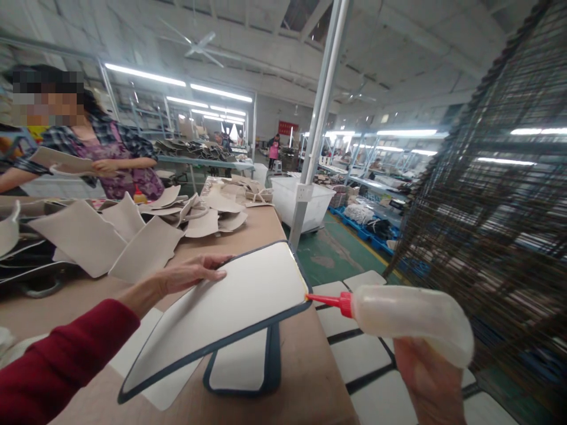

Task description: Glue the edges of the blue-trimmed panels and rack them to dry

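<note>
My left hand (195,275) grips a pale panel with a dark blue edge (239,295) by its far long side, thumb on top. The panel is held tilted above the table. In my right hand (429,378) is a translucent squeeze bottle (407,316), lying nearly level, its red nozzle (332,300) pointing left. The nozzle tip touches the panel's right corner, where a thin yellowish line of glue runs along the short edge. Beneath the panel lie another dark-edged panel (241,366) and a plain pale piece (170,386).
Loose beige pieces (84,236) are heaped at the table's left and back. A co-worker (100,150) at the left holds a beige piece. Beyond the table's right edge, pale panels (367,354) are laid out in rows. A metal pole (316,124), a white bin (287,200) and a mesh rack (487,147) stand around.
</note>
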`<action>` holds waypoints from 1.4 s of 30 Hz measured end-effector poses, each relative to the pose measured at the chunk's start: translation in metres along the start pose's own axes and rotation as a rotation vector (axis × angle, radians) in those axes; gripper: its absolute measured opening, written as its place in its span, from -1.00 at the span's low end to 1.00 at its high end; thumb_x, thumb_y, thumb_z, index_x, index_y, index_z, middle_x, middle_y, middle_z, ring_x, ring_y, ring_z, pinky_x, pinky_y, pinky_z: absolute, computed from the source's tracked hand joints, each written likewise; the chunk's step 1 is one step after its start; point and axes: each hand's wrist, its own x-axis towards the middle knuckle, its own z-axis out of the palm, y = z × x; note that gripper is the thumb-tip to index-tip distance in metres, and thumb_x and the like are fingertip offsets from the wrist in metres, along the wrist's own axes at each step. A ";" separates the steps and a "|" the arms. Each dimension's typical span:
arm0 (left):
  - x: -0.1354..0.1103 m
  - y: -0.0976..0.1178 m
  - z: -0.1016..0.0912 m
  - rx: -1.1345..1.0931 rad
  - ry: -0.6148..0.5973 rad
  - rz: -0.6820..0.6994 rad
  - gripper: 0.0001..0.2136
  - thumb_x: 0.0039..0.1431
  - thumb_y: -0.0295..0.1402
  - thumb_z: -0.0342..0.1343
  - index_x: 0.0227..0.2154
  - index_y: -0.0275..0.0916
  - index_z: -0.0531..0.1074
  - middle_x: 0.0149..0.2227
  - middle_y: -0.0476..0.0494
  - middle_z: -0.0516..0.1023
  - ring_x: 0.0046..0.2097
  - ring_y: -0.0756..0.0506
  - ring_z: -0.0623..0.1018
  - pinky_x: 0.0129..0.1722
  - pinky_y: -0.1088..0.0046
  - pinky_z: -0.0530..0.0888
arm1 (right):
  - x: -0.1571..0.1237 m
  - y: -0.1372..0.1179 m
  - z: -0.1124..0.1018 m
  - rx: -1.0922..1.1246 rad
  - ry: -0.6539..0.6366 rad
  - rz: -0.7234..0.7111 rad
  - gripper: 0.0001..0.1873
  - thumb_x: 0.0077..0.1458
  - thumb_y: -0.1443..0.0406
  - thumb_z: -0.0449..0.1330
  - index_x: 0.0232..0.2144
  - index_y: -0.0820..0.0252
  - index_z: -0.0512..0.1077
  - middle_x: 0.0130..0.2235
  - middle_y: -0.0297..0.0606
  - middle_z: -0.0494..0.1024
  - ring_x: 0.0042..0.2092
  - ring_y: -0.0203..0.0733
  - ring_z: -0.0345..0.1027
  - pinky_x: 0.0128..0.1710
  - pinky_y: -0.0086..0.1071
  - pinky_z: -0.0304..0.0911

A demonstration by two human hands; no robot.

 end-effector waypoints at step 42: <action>0.017 -0.039 0.020 -0.302 0.181 -0.016 -0.43 0.02 -0.28 0.26 0.12 -0.18 0.30 -0.03 -0.15 0.54 -0.13 -0.10 0.53 -0.20 0.49 0.47 | -0.010 0.027 0.047 0.092 0.181 -0.023 -0.50 -0.33 0.39 0.45 -0.22 0.19 0.48 -0.34 -0.30 0.56 -0.33 -0.21 0.43 -0.32 -0.41 0.37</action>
